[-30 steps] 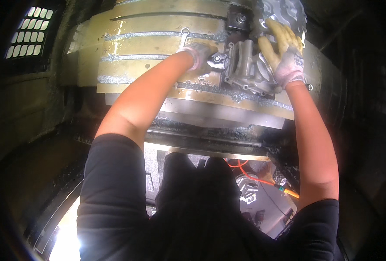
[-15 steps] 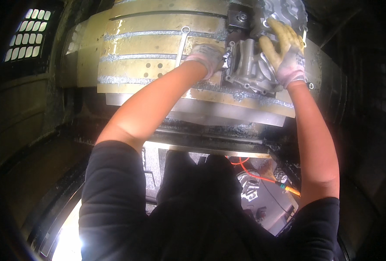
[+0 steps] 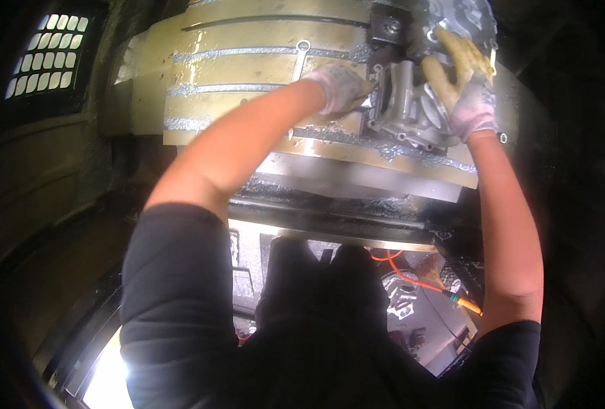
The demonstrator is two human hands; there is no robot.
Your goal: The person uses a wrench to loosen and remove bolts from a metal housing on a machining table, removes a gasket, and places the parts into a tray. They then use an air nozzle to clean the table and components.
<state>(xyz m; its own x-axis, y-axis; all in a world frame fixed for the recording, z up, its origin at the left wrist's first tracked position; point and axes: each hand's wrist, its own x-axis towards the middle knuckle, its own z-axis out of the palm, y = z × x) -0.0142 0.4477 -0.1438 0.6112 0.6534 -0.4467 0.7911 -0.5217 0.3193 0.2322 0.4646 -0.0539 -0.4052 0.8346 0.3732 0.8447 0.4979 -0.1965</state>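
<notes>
A grey cast-metal housing (image 3: 411, 112) with ribs and bolt holes lies on the slotted machine table (image 3: 237, 68). At its left edge is my gloved left hand (image 3: 346, 88), fingers curled in and slightly blurred; what they grip is hidden. My gloved right hand (image 3: 464, 85) rests over the housing's right side, fingers stretched and thumb spread apart. Beyond it stands another grey cast part (image 3: 456, 20), partly covered by my fingertips. A combination wrench (image 3: 301, 58) lies on the table just left of my left hand, its lower part behind my forearm.
A dark clamp block with a bolt (image 3: 389, 27) sits behind the housing. Metal chips fill the table's slots. Below the front edge are an orange hose (image 3: 411, 278) and another casting (image 3: 401, 300). A grated window (image 3: 47, 54) is at far left.
The whole view has shifted a little, so table and parts appear farther right. My left hand remains by the housing's left edge, its wrist slightly raised; my right hand keeps its spread pose.
</notes>
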